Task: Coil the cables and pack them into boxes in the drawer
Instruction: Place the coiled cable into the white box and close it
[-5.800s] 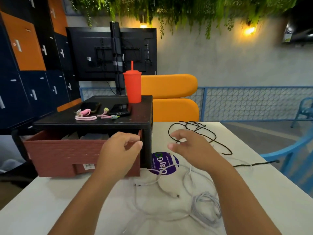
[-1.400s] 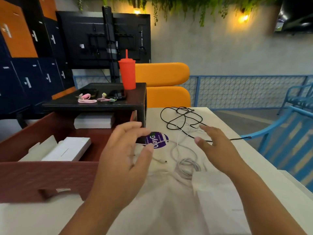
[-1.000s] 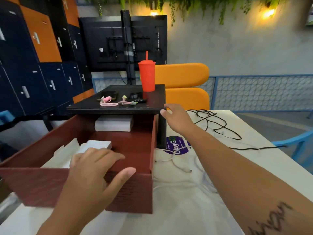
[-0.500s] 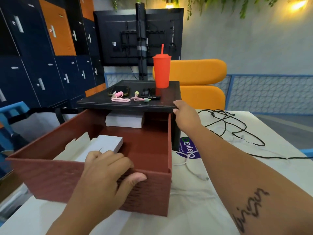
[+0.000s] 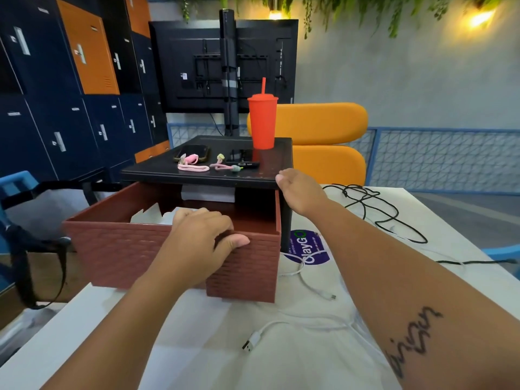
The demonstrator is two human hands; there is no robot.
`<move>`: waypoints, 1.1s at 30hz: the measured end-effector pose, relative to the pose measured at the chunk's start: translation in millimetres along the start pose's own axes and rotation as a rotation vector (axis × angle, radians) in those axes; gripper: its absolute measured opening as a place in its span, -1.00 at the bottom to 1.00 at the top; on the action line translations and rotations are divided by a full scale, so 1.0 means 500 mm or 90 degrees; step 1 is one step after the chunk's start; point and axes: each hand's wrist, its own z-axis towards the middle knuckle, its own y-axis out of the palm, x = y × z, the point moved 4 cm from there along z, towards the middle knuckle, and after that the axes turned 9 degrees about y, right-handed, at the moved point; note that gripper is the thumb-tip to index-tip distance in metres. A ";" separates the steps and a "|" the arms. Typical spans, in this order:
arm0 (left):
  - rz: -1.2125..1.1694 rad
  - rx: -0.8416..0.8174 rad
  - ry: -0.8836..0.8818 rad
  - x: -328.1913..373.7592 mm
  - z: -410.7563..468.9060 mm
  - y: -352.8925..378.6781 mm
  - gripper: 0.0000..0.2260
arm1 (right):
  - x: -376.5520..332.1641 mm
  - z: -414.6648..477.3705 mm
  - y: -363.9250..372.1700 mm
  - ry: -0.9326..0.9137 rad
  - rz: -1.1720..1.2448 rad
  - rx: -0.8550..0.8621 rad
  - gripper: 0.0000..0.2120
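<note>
Gripping open red-brown woven drawer [image 5: 118, 249], left hand [image 5: 197, 237]; right hand [image 5: 302, 191] rests on black stand [image 5: 270, 164], grip unclear; white cables [image 5: 251, 341] lie uncoiled.

Navy-orange lockers [image 5: 70, 88] left; grey wall [image 5: 408, 74]; orange chair [image 5: 323, 142]; hanging plants [image 5: 365, 9].

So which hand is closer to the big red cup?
The right hand. It rests at the front corner of the black stand that the red cup stands on. The left hand grips the drawer's front wall, farther off.
</note>
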 end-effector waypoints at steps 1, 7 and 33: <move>-0.005 -0.010 -0.007 -0.002 0.004 0.003 -0.58 | -0.003 -0.002 0.000 -0.005 -0.003 -0.005 -0.70; -0.019 -0.089 -0.061 -0.027 0.047 0.031 -0.75 | -0.007 -0.019 -0.008 0.020 0.034 -0.035 -0.64; -0.203 -0.107 -0.229 0.116 -0.017 0.110 -0.50 | 0.153 -0.271 -0.166 0.020 0.064 -0.117 -0.76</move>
